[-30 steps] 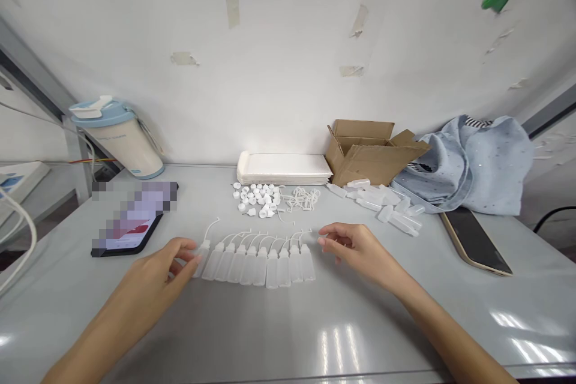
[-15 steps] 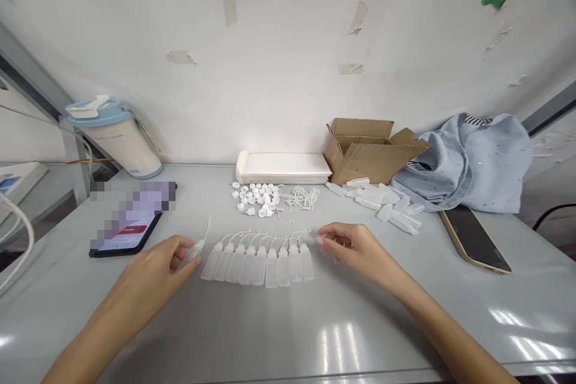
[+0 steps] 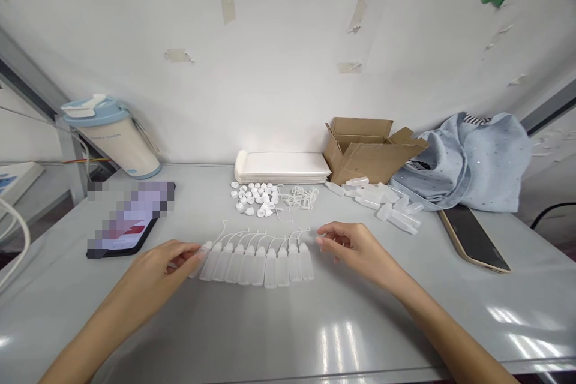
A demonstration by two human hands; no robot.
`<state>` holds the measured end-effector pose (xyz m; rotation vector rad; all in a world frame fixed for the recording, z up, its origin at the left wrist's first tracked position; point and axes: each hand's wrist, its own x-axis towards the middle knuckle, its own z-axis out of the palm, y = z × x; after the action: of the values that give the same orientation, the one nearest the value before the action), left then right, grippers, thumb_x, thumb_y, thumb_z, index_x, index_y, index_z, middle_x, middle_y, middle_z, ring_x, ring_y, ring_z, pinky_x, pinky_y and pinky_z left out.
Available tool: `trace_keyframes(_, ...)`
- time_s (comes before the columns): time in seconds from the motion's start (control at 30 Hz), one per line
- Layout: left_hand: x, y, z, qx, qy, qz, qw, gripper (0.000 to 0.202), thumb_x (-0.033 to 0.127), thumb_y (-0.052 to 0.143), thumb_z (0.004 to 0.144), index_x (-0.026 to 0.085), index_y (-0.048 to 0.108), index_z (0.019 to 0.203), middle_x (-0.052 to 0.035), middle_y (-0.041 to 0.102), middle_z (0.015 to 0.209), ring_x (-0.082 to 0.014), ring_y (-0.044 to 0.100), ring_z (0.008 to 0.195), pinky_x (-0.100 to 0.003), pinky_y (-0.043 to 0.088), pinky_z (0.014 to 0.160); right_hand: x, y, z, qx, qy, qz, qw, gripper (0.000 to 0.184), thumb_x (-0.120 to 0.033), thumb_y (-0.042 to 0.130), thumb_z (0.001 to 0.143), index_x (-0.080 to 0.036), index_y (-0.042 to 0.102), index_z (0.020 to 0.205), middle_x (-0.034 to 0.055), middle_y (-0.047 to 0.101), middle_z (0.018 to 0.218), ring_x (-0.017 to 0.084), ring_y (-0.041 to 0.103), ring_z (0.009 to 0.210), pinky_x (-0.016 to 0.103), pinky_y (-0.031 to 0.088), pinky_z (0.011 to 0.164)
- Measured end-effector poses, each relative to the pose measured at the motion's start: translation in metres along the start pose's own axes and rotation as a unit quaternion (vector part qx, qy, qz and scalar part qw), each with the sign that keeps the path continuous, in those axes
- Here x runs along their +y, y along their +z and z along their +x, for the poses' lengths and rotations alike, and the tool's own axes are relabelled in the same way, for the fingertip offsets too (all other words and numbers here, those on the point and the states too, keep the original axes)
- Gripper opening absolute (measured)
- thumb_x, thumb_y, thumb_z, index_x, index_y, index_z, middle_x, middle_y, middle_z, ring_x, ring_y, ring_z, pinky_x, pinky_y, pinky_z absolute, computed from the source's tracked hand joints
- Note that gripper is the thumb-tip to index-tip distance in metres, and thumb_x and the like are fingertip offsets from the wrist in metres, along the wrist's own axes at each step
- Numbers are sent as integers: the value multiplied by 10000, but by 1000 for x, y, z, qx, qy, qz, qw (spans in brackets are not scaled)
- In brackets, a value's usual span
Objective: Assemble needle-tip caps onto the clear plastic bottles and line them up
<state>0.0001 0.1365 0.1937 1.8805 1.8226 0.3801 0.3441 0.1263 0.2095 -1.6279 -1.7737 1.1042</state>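
Note:
Several small translucent squeeze bottles (image 3: pixel 261 264) with thin white nozzles lie side by side in a row on the grey table (image 3: pixel 288 324). My left hand (image 3: pixel 164 267) pinches the leftmost bottle (image 3: pixel 201 257) at the row's left end, pressing it against its neighbour. My right hand (image 3: pixel 353 246) hovers just right of the row with its fingers loosely curled and apart, holding nothing. Behind the row lie a cluster of white caps (image 3: pixel 255 198) and a tangle of white nozzle tubes (image 3: pixel 302 197).
A pile of loose bottles (image 3: pixel 387 203) lies before an open cardboard box (image 3: pixel 369 150). A white foam stack (image 3: pixel 282 167) sits at the wall. A phone (image 3: pixel 125 222) and a blue-lidded jug (image 3: pixel 112 135) are left; a tablet (image 3: pixel 474 239) and blue cloth (image 3: pixel 472 159) right.
My left hand lifted the leftmost bottle slightly away from the row, then brought it back against the row's left end. My right hand has stayed in place.

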Motion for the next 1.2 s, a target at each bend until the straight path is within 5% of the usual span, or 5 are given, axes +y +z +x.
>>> trace_keyframes(0.73, 3, -2, -4, 14, 4, 13, 1000, 430, 591, 442, 821, 270, 717, 892, -6, 733, 909, -255, 672, 847, -321, 542, 698, 2, -1, 1, 7, -1, -2, 1000, 283, -385, 523, 863, -166, 673, 961, 22, 666, 727, 136, 579, 558, 266, 444, 568)
trace_keyframes(1.0, 33, -12, 11, 75, 27, 110, 991, 403, 528, 438, 835, 216, 668, 944, -31, 711, 867, -245, 655, 739, -333, 520, 641, 6, -3, 7, 13, -2, 1, 1000, 275, -363, 516, 853, -166, 677, 959, 31, 675, 745, 138, 573, 558, 269, 449, 557)
trace_keyframes(1.2, 94, 2, 52, 8, 263, 129, 956, 311, 274, 344, 895, 174, 634, 949, -77, 665, 980, -252, 589, 943, -368, 487, 785, 14, -12, 16, 61, -14, -45, 997, 275, -348, 485, 864, -152, 675, 894, 24, 671, 702, 131, 568, 526, 255, 449, 531)
